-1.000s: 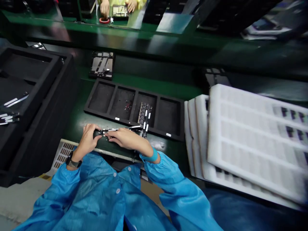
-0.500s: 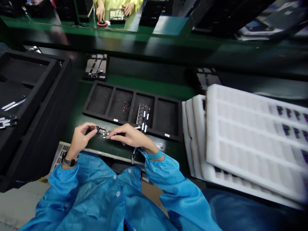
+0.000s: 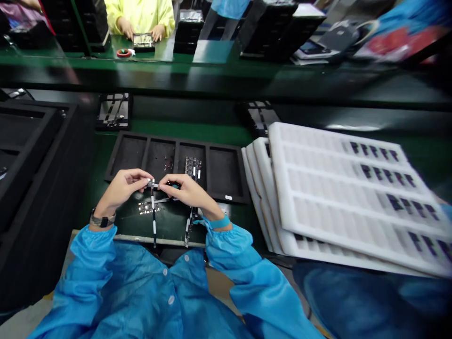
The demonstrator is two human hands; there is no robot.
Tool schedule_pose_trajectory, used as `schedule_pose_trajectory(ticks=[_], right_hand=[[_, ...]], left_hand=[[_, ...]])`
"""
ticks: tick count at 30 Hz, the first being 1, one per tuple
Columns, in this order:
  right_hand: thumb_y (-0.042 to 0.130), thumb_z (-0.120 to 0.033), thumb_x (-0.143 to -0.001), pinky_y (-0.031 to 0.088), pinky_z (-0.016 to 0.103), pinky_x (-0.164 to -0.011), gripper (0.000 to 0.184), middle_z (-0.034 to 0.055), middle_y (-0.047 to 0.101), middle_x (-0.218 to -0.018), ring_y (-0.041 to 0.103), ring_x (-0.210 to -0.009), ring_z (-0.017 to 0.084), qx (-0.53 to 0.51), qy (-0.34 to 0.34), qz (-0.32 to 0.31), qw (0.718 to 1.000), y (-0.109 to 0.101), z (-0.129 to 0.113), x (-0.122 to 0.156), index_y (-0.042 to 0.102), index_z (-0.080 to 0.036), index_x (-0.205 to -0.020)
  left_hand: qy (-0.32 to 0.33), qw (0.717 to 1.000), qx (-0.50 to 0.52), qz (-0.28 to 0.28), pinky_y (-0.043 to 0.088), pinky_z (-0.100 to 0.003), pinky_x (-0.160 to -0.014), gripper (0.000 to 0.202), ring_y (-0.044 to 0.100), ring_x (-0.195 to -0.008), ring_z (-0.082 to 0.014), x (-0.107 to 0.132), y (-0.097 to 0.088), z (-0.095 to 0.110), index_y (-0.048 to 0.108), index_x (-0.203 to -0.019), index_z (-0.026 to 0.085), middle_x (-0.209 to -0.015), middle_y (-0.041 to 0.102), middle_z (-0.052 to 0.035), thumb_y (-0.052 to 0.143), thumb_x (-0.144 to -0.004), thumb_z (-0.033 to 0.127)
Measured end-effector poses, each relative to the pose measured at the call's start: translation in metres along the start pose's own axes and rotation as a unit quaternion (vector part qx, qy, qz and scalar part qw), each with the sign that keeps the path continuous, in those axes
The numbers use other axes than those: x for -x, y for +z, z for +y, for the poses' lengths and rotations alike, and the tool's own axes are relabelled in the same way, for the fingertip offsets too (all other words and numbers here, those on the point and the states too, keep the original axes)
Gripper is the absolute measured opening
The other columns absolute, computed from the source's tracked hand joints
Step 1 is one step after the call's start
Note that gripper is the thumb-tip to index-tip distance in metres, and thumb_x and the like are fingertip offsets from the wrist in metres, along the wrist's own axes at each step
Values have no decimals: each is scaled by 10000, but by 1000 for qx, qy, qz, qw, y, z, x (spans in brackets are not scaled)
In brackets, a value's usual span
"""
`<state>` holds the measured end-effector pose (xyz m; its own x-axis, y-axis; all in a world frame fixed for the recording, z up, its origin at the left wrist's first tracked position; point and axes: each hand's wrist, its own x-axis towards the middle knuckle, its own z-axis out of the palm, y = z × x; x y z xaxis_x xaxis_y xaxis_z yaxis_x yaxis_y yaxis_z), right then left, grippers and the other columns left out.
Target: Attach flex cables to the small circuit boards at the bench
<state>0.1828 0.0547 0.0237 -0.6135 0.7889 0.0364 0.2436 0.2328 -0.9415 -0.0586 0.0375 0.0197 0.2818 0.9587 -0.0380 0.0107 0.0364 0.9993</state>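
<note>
Over the green bench, my left hand (image 3: 126,190) pinches the upper end of a thin black flex cable (image 3: 154,214) with white patches, which hangs down toward the bench edge. Opposite it, my right hand (image 3: 187,192) has thumb and forefinger closed on a small pale tab at that same end. A slim silver tool, likely tweezers (image 3: 163,201), juts out from beneath the right palm. Below the hands lies a small circuit board (image 3: 148,207) on the bench. More flex cables (image 3: 189,228) lie by my right wrist.
A black compartment tray (image 3: 226,172) sits behind my hands, with circuit boards (image 3: 192,165) in one compartment. White foam trays (image 3: 314,188) are stacked at right, black foam trays (image 3: 42,155) at left. Across the bench, a person in yellow (image 3: 139,16) handles a device.
The view has shifted right. The small circuit board that was between my hands now lies on the bench, and my hands hold the end of a flex cable, closer together.
</note>
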Motion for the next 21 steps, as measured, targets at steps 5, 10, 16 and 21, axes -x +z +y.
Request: schedule_pose_trajectory(ticks=[5, 10, 16, 21], right_hand=[[674, -306, -969, 473, 270, -706, 191, 31, 756, -817, 632, -734, 158, 30, -16, 47, 998, -4, 11, -4, 770, -160, -890], [679, -238, -954, 515, 281, -783, 143, 44, 796, -879, 707, -803, 180, 53, -36, 65, 996, -5, 12, -4, 788, -168, -894], [667, -204, -983, 491, 275, -782, 142, 45, 780, -877, 700, -787, 170, 110, -62, 63, 990, -3, 12, -1, 785, -172, -911], [658, -216, -992, 468, 288, -773, 154, 55, 768, -885, 693, -805, 186, 140, -51, 38, 988, -6, 13, 2, 791, -177, -926]], left_hand=[[0, 1000, -5, -14, 514, -253, -606, 301, 637, -627, -146, -25, 5, -14, 827, -986, 148, -754, 736, -54, 844, -835, 408], [-1, 1000, -5, -7, 535, -256, -637, 317, 659, -647, -151, -23, 7, -20, 824, -1019, 145, -746, 734, -51, 829, -856, 417], [-13, 1000, -22, -18, 531, -261, -609, 341, 650, -625, -151, -21, 9, -20, 826, -1035, 135, -743, 736, -56, 820, -860, 428], [-11, 999, -24, -41, 506, -260, -577, 350, 619, -589, -137, -22, 11, -20, 820, -1031, 136, -764, 732, -60, 834, -852, 437]])
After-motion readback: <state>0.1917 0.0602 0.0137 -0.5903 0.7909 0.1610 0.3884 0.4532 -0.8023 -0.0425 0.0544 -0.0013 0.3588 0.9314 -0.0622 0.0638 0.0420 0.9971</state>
